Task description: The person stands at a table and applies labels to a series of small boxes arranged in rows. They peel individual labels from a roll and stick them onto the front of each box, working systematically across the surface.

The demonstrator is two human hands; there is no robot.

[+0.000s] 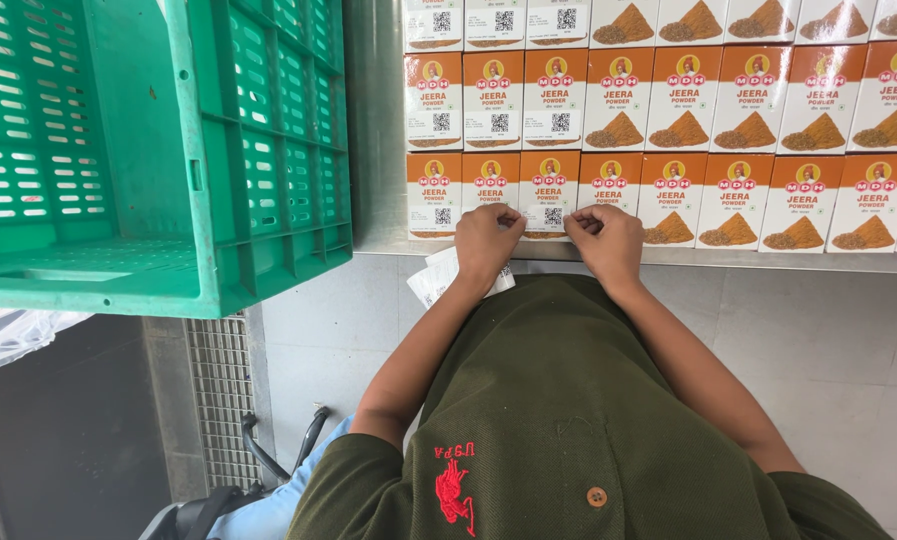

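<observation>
Rows of small orange-and-white spice boxes [668,120] lie flat on a metal table [376,150]. My left hand [484,240] and my right hand [606,240] rest at the near edge of the front row, fingers pinched together over one box [548,192] with a square code patch. A white strip of paper labels [438,275] hangs under my left wrist. Whether either hand pinches a small sticker is hidden by the fingers.
A large green slatted plastic crate [158,150] stands tilted at the left, overhanging the table edge. A metal floor grate [218,400] and grey floor tiles lie below. A clear plastic bag [8,330] shows at the far left.
</observation>
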